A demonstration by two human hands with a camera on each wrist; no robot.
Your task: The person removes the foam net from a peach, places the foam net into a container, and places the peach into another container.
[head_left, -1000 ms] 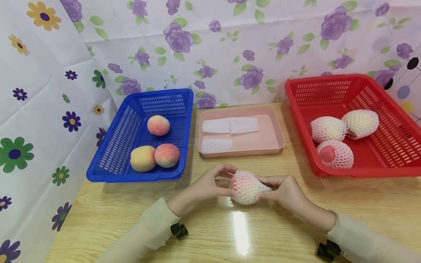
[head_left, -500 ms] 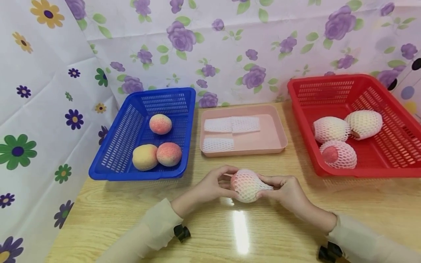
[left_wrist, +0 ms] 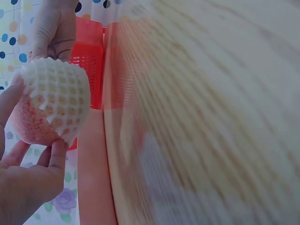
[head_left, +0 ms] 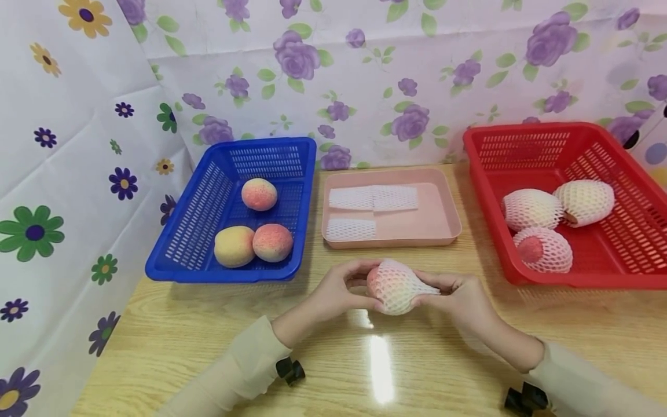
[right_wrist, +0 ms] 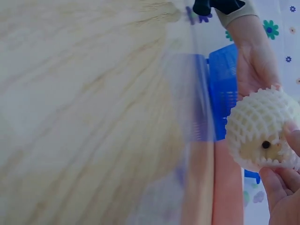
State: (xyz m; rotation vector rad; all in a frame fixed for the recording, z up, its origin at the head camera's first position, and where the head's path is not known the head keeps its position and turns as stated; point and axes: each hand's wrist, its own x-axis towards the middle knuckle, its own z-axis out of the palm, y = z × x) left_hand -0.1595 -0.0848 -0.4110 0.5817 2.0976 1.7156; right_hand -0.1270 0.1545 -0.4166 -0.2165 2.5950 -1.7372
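Observation:
Over the table's middle, a peach (left_wrist: 35, 124) sits inside a white foam net sleeve (head_left: 398, 286). My left hand (head_left: 336, 292) holds the peach's left end with fingers and thumb; pink skin shows there past the net's edge. On the other side, my right hand (head_left: 461, 301) pinches the gathered right end of the net. The right wrist view shows the peach's pale end with a dark stem spot (right_wrist: 266, 145) inside the net's opening, with right fingertips at the rim. In the left wrist view the net covers the upper part of the fruit.
A blue basket (head_left: 179, 273) at left holds bare peaches (head_left: 259, 194). The pink tray (head_left: 435, 214) behind my hands carries flat foam nets (head_left: 351, 229). At right, a red basket (head_left: 589, 279) contains netted peaches (head_left: 534, 208). A flowered cloth (head_left: 365, 87) hangs behind.
The net now reaches slightly further left over the peach, and less pink skin shows. Both hands keep their hold; the whole head view has shifted a little.

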